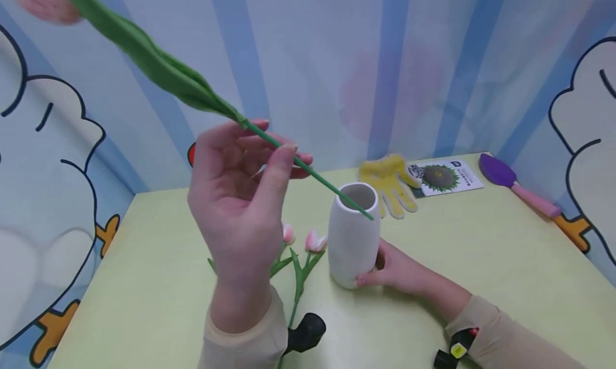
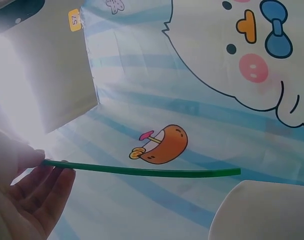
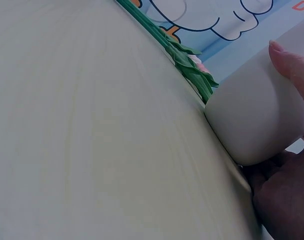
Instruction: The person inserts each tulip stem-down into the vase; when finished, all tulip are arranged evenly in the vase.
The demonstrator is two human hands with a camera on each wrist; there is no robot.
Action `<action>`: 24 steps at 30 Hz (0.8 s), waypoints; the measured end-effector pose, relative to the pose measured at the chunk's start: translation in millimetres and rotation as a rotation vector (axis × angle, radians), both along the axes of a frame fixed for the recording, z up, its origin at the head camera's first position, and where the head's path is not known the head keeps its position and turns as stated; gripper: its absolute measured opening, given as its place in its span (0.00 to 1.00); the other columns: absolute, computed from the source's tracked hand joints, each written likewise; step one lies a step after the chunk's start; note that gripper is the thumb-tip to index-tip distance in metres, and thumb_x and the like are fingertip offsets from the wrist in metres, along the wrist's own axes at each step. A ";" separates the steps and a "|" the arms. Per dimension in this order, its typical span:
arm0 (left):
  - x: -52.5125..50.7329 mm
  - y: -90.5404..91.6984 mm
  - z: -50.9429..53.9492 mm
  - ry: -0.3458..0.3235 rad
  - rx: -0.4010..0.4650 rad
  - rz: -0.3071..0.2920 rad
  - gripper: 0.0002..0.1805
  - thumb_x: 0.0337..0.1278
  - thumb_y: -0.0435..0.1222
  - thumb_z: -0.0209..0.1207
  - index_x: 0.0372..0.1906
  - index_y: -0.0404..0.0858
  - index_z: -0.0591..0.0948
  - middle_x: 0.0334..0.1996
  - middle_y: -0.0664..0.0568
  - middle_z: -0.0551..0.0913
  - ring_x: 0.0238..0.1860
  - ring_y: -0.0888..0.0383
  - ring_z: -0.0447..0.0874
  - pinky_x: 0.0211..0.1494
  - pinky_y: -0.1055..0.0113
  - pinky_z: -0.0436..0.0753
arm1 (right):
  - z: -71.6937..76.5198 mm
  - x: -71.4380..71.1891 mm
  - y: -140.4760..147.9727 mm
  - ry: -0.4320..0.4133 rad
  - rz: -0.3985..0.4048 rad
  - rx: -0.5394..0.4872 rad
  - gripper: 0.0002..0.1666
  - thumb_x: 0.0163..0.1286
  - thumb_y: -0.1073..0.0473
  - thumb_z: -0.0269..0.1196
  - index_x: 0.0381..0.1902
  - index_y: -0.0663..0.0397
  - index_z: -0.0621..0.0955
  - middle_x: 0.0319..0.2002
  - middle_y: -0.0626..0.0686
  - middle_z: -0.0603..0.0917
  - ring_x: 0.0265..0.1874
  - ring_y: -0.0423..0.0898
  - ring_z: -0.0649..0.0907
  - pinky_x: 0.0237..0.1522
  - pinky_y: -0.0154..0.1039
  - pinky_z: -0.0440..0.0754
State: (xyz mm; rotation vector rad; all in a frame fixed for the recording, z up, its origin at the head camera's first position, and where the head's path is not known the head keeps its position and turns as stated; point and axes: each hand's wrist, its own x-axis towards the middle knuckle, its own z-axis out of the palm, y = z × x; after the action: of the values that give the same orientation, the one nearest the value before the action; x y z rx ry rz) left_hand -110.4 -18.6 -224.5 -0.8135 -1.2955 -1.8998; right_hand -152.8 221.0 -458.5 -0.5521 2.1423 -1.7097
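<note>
My left hand (image 1: pixel 236 214) pinches the green stem of an artificial pink tulip (image 1: pixel 178 85) between thumb and fingers. The tulip slants, its bloom cut off at the upper left of the head view. In that view the bare stem end crosses the mouth of a white vase (image 1: pixel 353 246); the left wrist view shows the stem (image 2: pixel 157 173) above the vase (image 2: pixel 267 212), apart from it. Low on its side, my right hand (image 1: pixel 399 270) grips the upright vase, thumb in front, other fingers mostly hidden behind.
More pink tulips (image 1: pixel 315 241) lie left of the vase, partly behind my left arm. Toward the back are a yellow glove (image 1: pixel 387 179), a card with a green plant picture (image 1: pixel 449 177) and a purple trowel with a pink handle (image 1: pixel 517 184). Printed curtain walls (image 1: pixel 308 64) surround the table (image 1: pixel 144 283).
</note>
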 end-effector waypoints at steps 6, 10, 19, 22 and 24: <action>-5.3 -3.6 -3.3 0.006 0.037 0.018 0.16 0.58 0.18 0.64 0.51 0.24 0.76 0.33 0.46 0.85 0.30 0.46 0.88 0.36 0.51 0.90 | 0.3 2.9 -0.3 -0.013 -0.022 0.019 0.55 0.58 0.57 0.78 0.78 0.43 0.61 0.73 0.53 0.70 0.72 0.59 0.71 0.74 0.64 0.64; -7.8 -6.4 -2.8 0.030 0.056 0.030 0.16 0.57 0.17 0.63 0.50 0.23 0.76 0.33 0.46 0.85 0.29 0.46 0.88 0.35 0.52 0.90 | 2.2 1.7 -1.0 -0.005 -0.007 0.009 0.55 0.58 0.58 0.78 0.78 0.43 0.61 0.73 0.52 0.70 0.72 0.58 0.71 0.74 0.61 0.63; -15.4 -4.1 -2.5 0.074 0.109 0.021 0.18 0.57 0.19 0.66 0.51 0.22 0.75 0.35 0.39 0.84 0.29 0.46 0.88 0.36 0.53 0.91 | 0.2 2.0 1.0 0.014 -0.013 0.014 0.55 0.58 0.58 0.78 0.77 0.47 0.62 0.73 0.55 0.71 0.71 0.59 0.72 0.73 0.59 0.65; -16.5 0.6 -3.6 0.055 0.085 0.025 0.19 0.58 0.20 0.65 0.51 0.19 0.73 0.34 0.39 0.84 0.30 0.45 0.88 0.36 0.51 0.90 | -2.0 2.5 1.2 0.010 -0.012 0.016 0.54 0.59 0.58 0.78 0.78 0.48 0.61 0.73 0.55 0.70 0.71 0.59 0.72 0.73 0.59 0.65; -17.1 3.8 -5.0 0.039 0.061 0.031 0.20 0.59 0.21 0.65 0.52 0.17 0.71 0.34 0.38 0.83 0.30 0.44 0.87 0.36 0.50 0.90 | -3.1 3.2 1.5 0.005 -0.012 0.015 0.54 0.59 0.58 0.78 0.77 0.48 0.62 0.73 0.55 0.70 0.71 0.59 0.71 0.73 0.60 0.64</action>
State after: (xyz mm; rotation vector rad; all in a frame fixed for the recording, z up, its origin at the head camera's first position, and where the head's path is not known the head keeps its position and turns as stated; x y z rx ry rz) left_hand -127.5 -14.9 -229.5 -0.7912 -1.2142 -1.8807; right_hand -149.6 222.5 -461.6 -0.5411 2.1639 -1.6992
